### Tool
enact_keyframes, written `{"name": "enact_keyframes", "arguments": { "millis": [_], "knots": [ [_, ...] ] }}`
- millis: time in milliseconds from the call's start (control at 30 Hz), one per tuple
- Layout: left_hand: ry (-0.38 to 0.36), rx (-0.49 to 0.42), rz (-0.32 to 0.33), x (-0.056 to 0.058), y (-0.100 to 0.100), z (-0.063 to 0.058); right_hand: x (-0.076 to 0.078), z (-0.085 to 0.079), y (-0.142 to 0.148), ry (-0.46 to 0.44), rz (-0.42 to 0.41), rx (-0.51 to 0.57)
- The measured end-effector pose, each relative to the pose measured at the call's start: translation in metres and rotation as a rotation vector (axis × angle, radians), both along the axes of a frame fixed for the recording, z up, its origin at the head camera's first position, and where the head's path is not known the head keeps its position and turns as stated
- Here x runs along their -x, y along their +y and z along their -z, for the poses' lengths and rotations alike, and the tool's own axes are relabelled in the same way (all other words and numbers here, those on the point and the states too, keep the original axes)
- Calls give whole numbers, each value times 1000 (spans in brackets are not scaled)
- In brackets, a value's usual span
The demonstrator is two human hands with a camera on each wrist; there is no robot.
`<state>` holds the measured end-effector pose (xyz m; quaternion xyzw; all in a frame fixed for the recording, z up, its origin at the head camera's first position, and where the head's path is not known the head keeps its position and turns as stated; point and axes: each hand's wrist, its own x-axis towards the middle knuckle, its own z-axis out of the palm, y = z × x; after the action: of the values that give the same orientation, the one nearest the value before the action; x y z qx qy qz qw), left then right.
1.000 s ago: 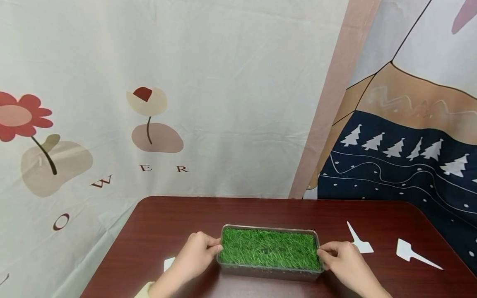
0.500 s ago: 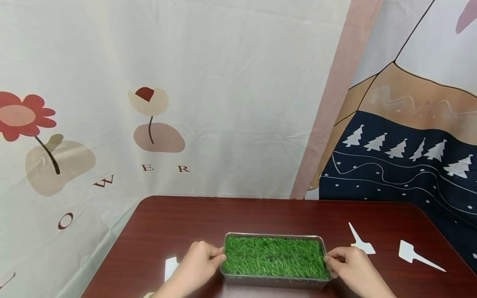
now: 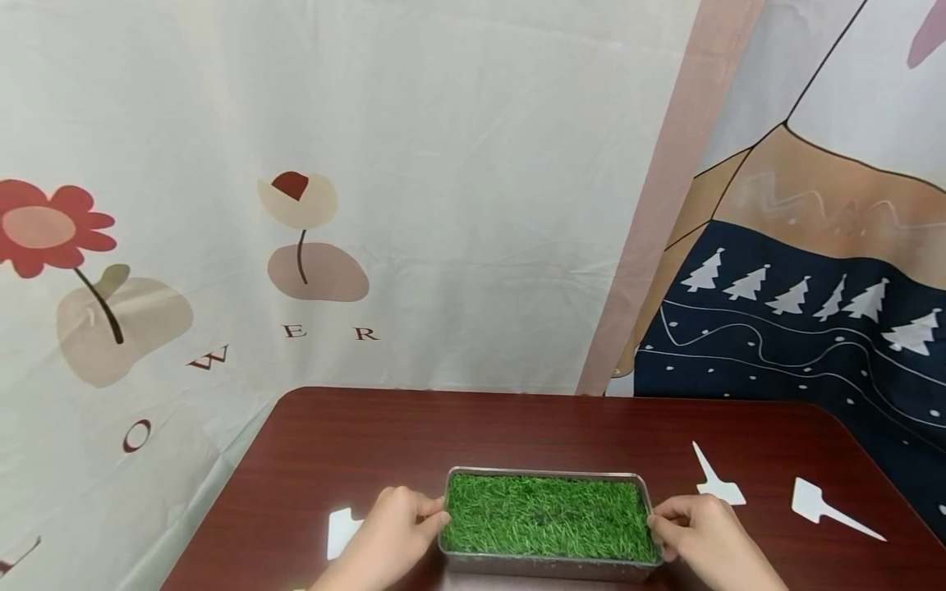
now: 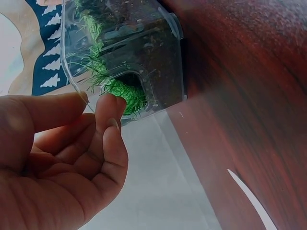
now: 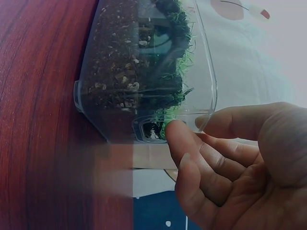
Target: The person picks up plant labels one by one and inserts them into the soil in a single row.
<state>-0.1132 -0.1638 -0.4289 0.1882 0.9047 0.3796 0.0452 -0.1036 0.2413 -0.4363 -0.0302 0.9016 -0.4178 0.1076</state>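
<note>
A clear plastic box [image 3: 550,566] with a green grass mat [image 3: 547,517] on top stands at the table's near side. Through its wall in the right wrist view, brown soil with pale pebbles [image 5: 125,79] shows below the grass. My left hand [image 3: 395,533] pinches the rim at the left end between thumb and fingers. At the opposite end, my right hand [image 3: 705,538] pinches the rim the same way. Both wrist views show a moulded recess in the end wall [image 4: 165,72], close to the fingers. The box's base is right at the tabletop.
Two white T-shaped plant labels [image 3: 720,490] [image 3: 808,499] lie on the dark red table [image 3: 517,427] right of the box. Another white piece [image 3: 342,529] lies at the left, partly hidden by my left hand. A printed curtain [image 3: 473,205] hangs behind the table.
Both hands and the box have come nearer to me and slightly right, slowing in the last half second. More of the left white piece shows. Both hands keep their hold.
</note>
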Motion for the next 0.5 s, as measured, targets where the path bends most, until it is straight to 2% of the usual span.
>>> {"name": "enact_keyframes", "arguments": {
  "millis": [233,367,500],
  "knots": [
    [23,1,6,0,-2,-1,-1,0,1,-6,0,10],
    [74,52,-68,0,-8,-3,-1,1,0,10,-8,6],
    [137,133,-176,2,-18,-8,-1,0,0,17,-7,3]
  ]
}}
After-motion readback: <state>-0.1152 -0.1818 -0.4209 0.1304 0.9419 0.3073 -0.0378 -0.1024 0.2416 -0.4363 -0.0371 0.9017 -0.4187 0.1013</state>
